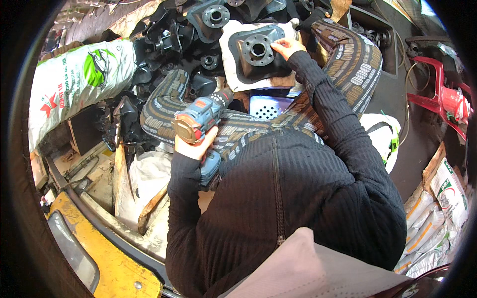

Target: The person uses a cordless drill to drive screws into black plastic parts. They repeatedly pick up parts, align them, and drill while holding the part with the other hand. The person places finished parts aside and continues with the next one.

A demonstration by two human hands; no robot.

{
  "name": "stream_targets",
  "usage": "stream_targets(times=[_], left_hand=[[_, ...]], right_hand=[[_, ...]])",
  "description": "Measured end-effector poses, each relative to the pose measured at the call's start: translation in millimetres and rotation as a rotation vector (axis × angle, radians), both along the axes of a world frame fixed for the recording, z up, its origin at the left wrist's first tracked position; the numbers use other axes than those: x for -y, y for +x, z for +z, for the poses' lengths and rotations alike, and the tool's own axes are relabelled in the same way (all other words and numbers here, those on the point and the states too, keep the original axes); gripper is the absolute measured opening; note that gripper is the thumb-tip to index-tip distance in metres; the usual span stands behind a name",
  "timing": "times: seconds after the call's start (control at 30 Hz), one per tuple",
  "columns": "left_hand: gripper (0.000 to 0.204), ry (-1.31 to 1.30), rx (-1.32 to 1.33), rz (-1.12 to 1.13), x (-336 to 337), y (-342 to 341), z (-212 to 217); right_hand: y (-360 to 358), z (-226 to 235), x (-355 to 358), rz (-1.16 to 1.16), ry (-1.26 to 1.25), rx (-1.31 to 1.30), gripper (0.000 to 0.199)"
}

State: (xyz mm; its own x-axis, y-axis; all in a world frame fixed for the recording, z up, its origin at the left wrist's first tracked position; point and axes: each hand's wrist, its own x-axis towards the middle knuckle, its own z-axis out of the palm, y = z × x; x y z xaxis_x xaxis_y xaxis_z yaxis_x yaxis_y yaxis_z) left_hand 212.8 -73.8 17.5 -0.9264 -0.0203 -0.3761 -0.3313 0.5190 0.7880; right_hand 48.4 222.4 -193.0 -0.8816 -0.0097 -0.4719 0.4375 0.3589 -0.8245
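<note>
My left hand (195, 146) is wrapped round the grip of a blue cordless drill (204, 111), whose black chuck points up and away from me. Ahead of me a black, rounded-square rubber or plastic part (243, 73) lies on a white padded support (229, 45). At its middle sits a round metal flange (249, 55) with a central bore and small holes around it. The fingers of my right hand (288, 48) are pinched together at the flange's right rim; whatever is between the fingertips is too small to make out. The drill is apart from the flange.
Similar black flanged parts (211, 20) are heaped beyond and to the left. A blue-white perforated plastic container (268, 107) sits between my legs. On the left are a large white sack (82, 79) and a yellow panel (94, 243); on the right, a red plastic chair (437, 94).
</note>
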Motion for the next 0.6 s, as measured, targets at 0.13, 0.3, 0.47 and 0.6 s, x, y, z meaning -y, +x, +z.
stream_targets(times=[0.13, 0.3, 0.47, 0.6], left_hand=[[0.052, 0.048, 0.194, 0.004, -11, -29, 22], [0.058, -0.025, -0.094, -0.233, -52, -48, 16], [0.041, -0.189, -0.506, -0.629, -62, -62, 22], [0.044, -0.123, -0.216, -0.429, -62, -54, 32]], right_hand=[[12, 35, -20, -0.356, -1.038, 0.352, 0.039], [43, 76, -20, -0.244, -1.340, 0.150, 0.060], [54, 100, -15, 0.218, -0.734, -0.515, 0.084], [57, 108, -9, 0.288, -0.713, -0.615, 0.087]])
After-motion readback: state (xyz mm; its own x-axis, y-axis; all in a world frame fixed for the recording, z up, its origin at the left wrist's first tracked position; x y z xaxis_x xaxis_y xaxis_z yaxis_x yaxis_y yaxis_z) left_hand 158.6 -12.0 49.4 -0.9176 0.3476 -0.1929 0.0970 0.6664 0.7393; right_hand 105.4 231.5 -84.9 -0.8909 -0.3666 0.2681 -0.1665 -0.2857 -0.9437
